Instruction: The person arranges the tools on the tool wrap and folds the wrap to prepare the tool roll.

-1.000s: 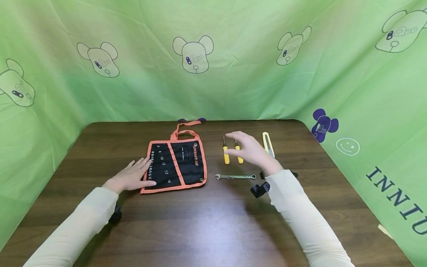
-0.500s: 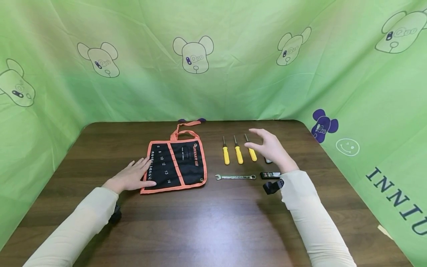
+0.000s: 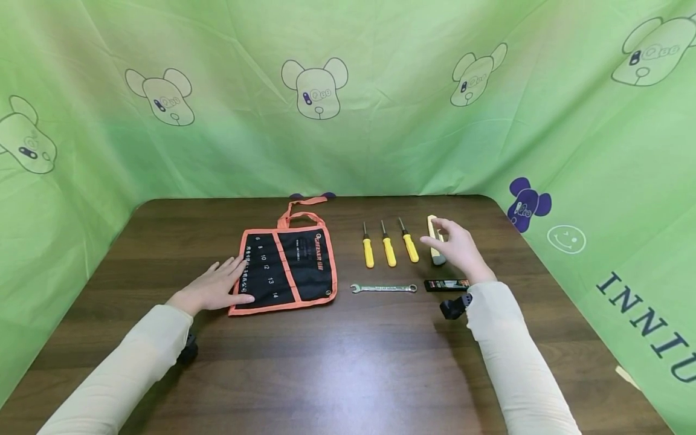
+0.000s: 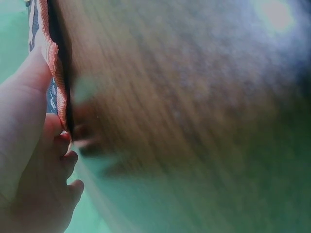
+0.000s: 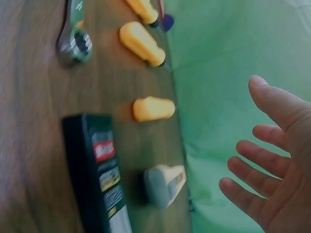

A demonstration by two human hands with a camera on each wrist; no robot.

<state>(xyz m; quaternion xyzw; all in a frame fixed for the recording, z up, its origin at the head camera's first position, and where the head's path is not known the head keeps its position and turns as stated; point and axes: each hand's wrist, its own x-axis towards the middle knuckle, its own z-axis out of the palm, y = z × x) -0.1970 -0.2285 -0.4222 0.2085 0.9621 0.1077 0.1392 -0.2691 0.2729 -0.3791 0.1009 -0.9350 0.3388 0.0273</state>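
My left hand (image 3: 214,285) rests flat on the left edge of a black tool pouch (image 3: 304,266) with orange trim and numbered pockets. In the left wrist view its thumb lies over the orange border (image 4: 59,92). My right hand (image 3: 459,248) hovers with spread fingers over a utility knife (image 3: 437,257) with a pale yellow body and grey end, partly covering it. Nothing is held in that hand. Left of it lie three yellow-handled screwdrivers (image 3: 410,248), side by side. A slim black box with a printed label (image 5: 92,170) lies below the right hand, partly hidden by the wrist.
A combination wrench (image 3: 383,289) lies crosswise below the screwdrivers. The pouch's orange strap (image 3: 299,211) trails toward the back of the wooden table (image 3: 304,374). Green printed cloth (image 3: 380,151) hangs around the back and sides.
My right hand has moved right, from above the screwdrivers to above the utility knife, uncovering the screwdrivers and more of the black box. The left hand has stayed put on the pouch.
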